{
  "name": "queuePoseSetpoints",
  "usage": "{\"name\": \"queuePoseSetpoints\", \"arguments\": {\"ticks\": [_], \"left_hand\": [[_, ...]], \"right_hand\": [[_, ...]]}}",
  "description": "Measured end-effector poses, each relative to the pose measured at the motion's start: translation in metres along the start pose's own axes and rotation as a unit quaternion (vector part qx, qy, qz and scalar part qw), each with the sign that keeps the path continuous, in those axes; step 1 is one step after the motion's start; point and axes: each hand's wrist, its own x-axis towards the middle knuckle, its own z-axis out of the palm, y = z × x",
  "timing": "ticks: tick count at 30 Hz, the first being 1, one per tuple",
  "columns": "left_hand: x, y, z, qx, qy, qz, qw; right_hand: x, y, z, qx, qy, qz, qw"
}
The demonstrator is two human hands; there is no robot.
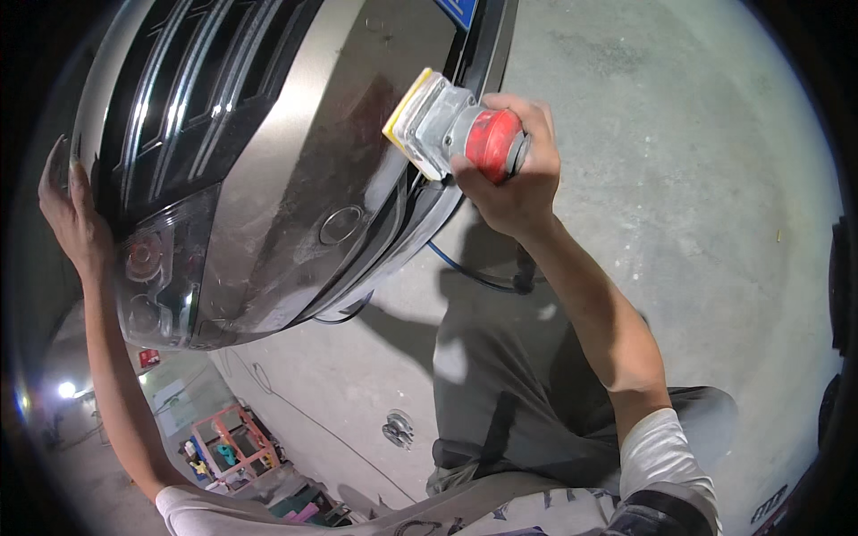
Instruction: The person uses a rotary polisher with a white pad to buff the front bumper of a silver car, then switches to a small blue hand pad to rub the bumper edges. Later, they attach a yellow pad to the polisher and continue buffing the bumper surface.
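My right hand (526,171) grips the red head of a pneumatic sander (462,130). The sander's yellow-edged pad faces the lower part of a car's front bumper (301,167); I cannot tell whether it touches. Dull, whitish scuffed patches show on the bumper near the pad and around a round tow-hook cover (341,224). My left hand (77,214) is raised at the far side of the bumper, beside the grille (181,87) and just above the headlight (154,281). Its fingers are spread and nothing is in them; whether they rest on the car is unclear.
A blue hose (469,273) runs from under the bumper toward my legs. A thin cable (322,422) crosses the concrete floor (670,167). At lower left stand a pink-red metal frame cart (234,445) with assorted items and a bright lamp (67,389).
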Motion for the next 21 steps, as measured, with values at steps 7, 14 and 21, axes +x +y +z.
{"name": "queuePoseSetpoints", "arguments": {"ticks": [7, 14, 21], "left_hand": [[-0.004, -0.035, 0.003, -0.116, -0.027, -0.034, 0.992], [-0.005, -0.051, 0.003, -0.061, -0.026, 0.002, 0.998], [-0.001, -0.047, 0.002, -0.086, -0.023, -0.008, 0.996]], "right_hand": [[-0.042, -0.004, 0.039, 0.011, 0.058, 0.013, 0.998], [-0.101, -0.065, 0.073, 0.007, 0.048, 0.002, 0.999], [-0.028, 0.000, 0.042, -0.037, 0.045, -0.065, 0.996]]}}
